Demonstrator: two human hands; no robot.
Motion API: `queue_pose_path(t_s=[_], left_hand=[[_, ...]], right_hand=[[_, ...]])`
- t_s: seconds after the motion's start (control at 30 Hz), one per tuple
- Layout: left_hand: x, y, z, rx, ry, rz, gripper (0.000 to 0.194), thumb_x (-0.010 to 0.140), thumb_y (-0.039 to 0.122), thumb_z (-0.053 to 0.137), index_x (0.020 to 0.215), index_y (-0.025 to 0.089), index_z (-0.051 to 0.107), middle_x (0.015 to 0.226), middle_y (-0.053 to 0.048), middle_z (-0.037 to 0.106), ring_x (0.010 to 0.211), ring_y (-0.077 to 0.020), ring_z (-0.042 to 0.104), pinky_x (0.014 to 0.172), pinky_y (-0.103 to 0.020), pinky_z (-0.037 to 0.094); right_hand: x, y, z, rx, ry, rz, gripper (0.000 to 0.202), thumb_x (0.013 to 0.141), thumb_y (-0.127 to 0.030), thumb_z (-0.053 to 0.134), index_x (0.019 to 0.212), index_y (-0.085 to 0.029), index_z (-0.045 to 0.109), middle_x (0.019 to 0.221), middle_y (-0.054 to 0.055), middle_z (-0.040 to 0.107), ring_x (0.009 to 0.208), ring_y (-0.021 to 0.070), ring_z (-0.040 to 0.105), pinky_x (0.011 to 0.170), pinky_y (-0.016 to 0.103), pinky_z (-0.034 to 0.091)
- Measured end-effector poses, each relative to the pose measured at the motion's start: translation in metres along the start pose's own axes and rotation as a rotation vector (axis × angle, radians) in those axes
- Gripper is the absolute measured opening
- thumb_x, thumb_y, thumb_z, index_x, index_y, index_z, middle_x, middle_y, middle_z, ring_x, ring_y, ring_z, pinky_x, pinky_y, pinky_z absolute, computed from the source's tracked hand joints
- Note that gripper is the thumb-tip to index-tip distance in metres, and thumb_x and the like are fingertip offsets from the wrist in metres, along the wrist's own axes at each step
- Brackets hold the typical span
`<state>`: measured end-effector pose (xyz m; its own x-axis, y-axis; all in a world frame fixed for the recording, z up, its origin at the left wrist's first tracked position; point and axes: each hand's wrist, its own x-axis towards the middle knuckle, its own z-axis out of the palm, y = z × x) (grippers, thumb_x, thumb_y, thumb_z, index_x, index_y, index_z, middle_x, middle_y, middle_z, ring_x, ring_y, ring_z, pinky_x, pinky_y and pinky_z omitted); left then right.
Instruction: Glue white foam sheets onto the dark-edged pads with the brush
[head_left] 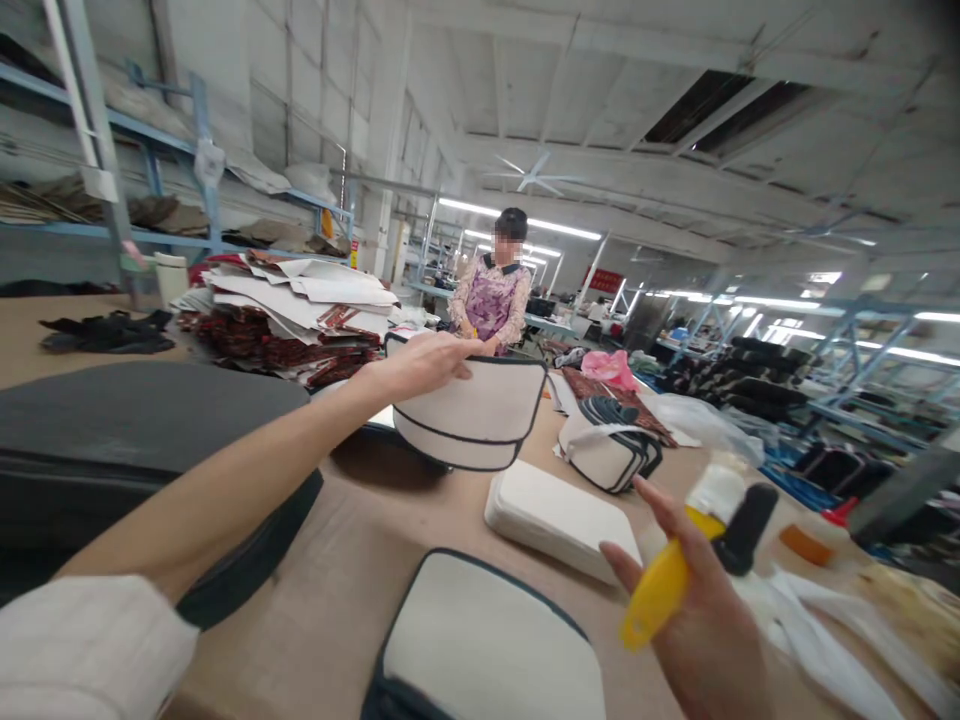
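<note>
My left hand (424, 364) is closed on the top edge of a white panel with dark piping (476, 402), raised over the far part of the table. A second piped line runs across its lower part. In my right hand (712, 625) is a brush with a yellow handle (660, 595) and a pale head, blurred by motion. Close in front of me lies another white piece with dark edging (495, 630). Between the hands sits a stack of plain white rounded sheets (562, 510). Beyond it rests a pile of dark-edged white pieces (604, 455).
A large dark padded stack (142, 420) fills the left side. Behind it are piled white and red-patterned sheets (292, 310). Across the table (322, 600) stands a person (495, 295). An orange block (806, 545) and white strips (825, 630) lie at right.
</note>
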<state>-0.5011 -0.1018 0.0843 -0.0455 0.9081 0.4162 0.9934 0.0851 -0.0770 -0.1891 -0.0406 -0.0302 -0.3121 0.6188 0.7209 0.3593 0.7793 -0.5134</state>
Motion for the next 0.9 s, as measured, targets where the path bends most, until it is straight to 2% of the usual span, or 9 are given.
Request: queue_pose_path(t_s=[0.2, 0.3, 0.4, 0.5, 0.6, 0.67, 0.73, 0.83, 0.9], left_hand=[[0.023, -0.043, 0.024, -0.028, 0.047, -0.071, 0.020, 0.080, 0.017, 0.057, 0.100, 0.017, 0.062, 0.084, -0.006, 0.064, 0.083, -0.0218, 0.060, 0.066, -0.024, 0.038], [0.025, -0.047, 0.014, -0.094, 0.122, -0.084, 0.023, 0.084, 0.020, 0.054, 0.105, 0.015, 0.060, 0.088, -0.005, 0.064, 0.084, -0.0195, 0.058, 0.068, -0.022, 0.039], [0.019, -0.017, -0.011, -0.256, 0.132, 0.009, 0.024, 0.086, 0.025, 0.052, 0.107, 0.017, 0.059, 0.091, -0.001, 0.064, 0.083, -0.0158, 0.057, 0.069, -0.020, 0.040], [0.009, 0.033, -0.029, -0.664, -0.078, 0.321, 0.020, 0.083, 0.021, 0.054, 0.101, 0.018, 0.062, 0.092, 0.003, 0.063, 0.084, -0.0133, 0.057, 0.072, -0.018, 0.041], [-0.001, 0.067, -0.027, -0.883, -0.215, 0.441, 0.016, 0.082, 0.018, 0.055, 0.094, 0.015, 0.064, 0.087, 0.002, 0.062, 0.082, -0.0125, 0.055, 0.070, -0.017, 0.040], [-0.008, 0.068, -0.012, -0.917, -0.321, 0.428, 0.017, 0.082, 0.020, 0.055, 0.095, 0.013, 0.064, 0.080, 0.001, 0.061, 0.075, -0.0122, 0.054, 0.065, -0.017, 0.039], [-0.019, 0.054, 0.018, -0.960, -0.486, 0.380, 0.026, 0.080, 0.025, 0.059, 0.103, 0.014, 0.062, 0.080, 0.001, 0.061, 0.073, -0.0126, 0.053, 0.062, -0.018, 0.038], [-0.049, 0.031, 0.085, -1.133, -0.659, 0.164, 0.057, 0.072, 0.031, 0.067, 0.124, 0.018, 0.049, 0.081, 0.001, 0.061, 0.071, -0.0140, 0.055, 0.061, -0.020, 0.039], [-0.075, 0.026, 0.129, -1.140, -0.593, -0.033, 0.063, 0.068, 0.029, 0.070, 0.125, 0.016, 0.048, 0.083, 0.000, 0.060, 0.073, -0.0153, 0.056, 0.063, -0.022, 0.041]], right_hand=[[0.012, 0.013, 0.031, 0.150, -0.122, 0.071, 0.061, 0.073, -0.054, 0.061, 0.124, -0.023, 0.048, 0.122, 0.010, 0.055, 0.113, 0.0270, 0.051, 0.098, 0.045, 0.037], [0.015, 0.021, 0.036, 0.211, -0.123, 0.122, 0.064, 0.071, -0.054, 0.064, 0.124, -0.022, 0.048, 0.124, 0.011, 0.054, 0.114, 0.0274, 0.050, 0.100, 0.047, 0.034], [0.026, 0.008, 0.031, 0.299, -0.068, 0.182, 0.069, 0.068, -0.052, 0.067, 0.128, -0.025, 0.044, 0.127, 0.011, 0.052, 0.116, 0.0286, 0.048, 0.102, 0.051, 0.031], [0.038, -0.013, 0.019, 0.446, -0.003, 0.217, 0.078, 0.067, -0.047, 0.070, 0.134, -0.026, 0.036, 0.130, 0.009, 0.049, 0.117, 0.0263, 0.048, 0.101, 0.046, 0.033], [0.033, -0.020, 0.003, 0.457, 0.060, 0.357, 0.078, 0.062, -0.048, 0.074, 0.130, -0.027, 0.043, 0.112, 0.005, 0.060, 0.098, 0.0205, 0.058, 0.082, 0.031, 0.048], [0.016, -0.012, -0.006, 0.332, 0.074, 0.475, 0.072, 0.061, -0.051, 0.073, 0.125, -0.029, 0.050, 0.097, 0.001, 0.063, 0.078, 0.0156, 0.060, 0.063, 0.022, 0.050], [-0.009, 0.002, -0.011, 0.289, 0.052, 0.596, 0.070, 0.062, -0.054, 0.071, 0.124, -0.029, 0.051, 0.089, 0.001, 0.064, 0.068, 0.0143, 0.059, 0.054, 0.020, 0.048], [-0.054, 0.030, -0.002, 0.359, -0.038, 0.825, 0.078, 0.061, -0.056, 0.070, 0.127, -0.020, 0.048, 0.087, 0.004, 0.066, 0.073, 0.0192, 0.062, 0.059, 0.024, 0.052], [-0.082, 0.048, 0.012, 0.384, -0.089, 0.902, 0.083, 0.059, -0.057, 0.071, 0.128, -0.017, 0.045, 0.098, 0.007, 0.065, 0.087, 0.0232, 0.062, 0.069, 0.027, 0.053]])
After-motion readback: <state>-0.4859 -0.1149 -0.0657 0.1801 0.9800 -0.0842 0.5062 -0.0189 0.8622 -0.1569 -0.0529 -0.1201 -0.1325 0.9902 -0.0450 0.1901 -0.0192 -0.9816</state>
